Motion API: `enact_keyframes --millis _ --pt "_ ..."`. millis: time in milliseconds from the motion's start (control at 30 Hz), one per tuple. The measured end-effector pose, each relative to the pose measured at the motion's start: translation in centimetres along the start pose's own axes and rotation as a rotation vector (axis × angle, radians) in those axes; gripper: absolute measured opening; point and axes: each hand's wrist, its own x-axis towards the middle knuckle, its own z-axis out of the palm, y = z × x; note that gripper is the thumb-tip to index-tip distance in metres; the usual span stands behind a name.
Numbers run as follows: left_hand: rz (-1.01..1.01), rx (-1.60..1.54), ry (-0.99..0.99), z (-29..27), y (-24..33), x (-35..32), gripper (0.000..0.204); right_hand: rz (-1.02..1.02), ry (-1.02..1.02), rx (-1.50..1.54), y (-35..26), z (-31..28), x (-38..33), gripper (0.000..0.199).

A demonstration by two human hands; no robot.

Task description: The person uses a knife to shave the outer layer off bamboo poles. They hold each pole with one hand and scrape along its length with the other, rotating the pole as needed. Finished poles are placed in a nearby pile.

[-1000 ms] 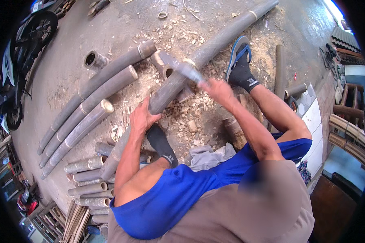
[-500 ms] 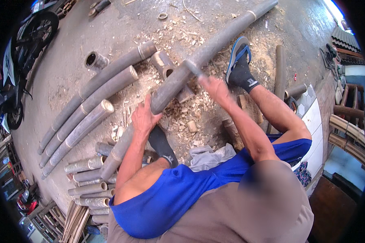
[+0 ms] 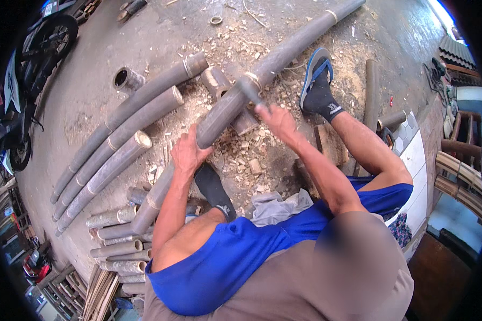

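A long grey-brown bamboo pole [image 3: 289, 51] slants from the far right toward my left knee. Around it wraps my left hand [image 3: 187, 152], near its lower part. My right hand [image 3: 278, 122] is closed on the handle of a short grey-bladed chopping tool [image 3: 250, 90], blurred by motion. Its blade is at the pale ring of a joint in the pole; whether it touches cannot be made out. A short thick bamboo piece [image 3: 245, 123] lies crosswise under the pole. Pale wood chips [image 3: 251, 147] are scattered beneath and around it.
Three bamboo lengths [image 3: 128, 107] lie to the left, beside a short hollow section [image 3: 128, 80]. Several cut bamboo pieces [image 3: 118, 251] are stacked at lower left. My sandalled foot [image 3: 321, 88] is right of the pole. A motorcycle [image 3: 24, 91] stands far left; a grey cloth [image 3: 281, 206] lies between my legs.
My right hand and the tool have shifted slightly left. The pole has moved a little toward the left, and the pale ring at its joint shows more plainly. My left hand remains on the pole.
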Motion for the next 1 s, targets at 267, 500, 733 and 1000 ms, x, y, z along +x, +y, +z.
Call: enact_keyframes --millis 267,500,733,1000 --pt "-0.020 -0.015 -0.084 -1.1 -0.2 0.0 0.095 0.024 0.027 -0.008 0.7 -3.1 1.2 0.078" --pt "-0.021 -0.178 -0.215 -2.8 0.9 0.9 0.097 0.080 0.102 0.095 1.5 -2.9 2.4 0.079" --pt "0.010 -0.029 -0.107 -1.0 1.6 -0.6 0.095 0.172 0.144 0.157 5.5 -2.7 3.2 0.076" --pt "-0.019 -0.140 -0.203 -3.1 1.5 0.8 0.094 0.086 0.211 0.172 3.4 -2.5 3.2 0.074"
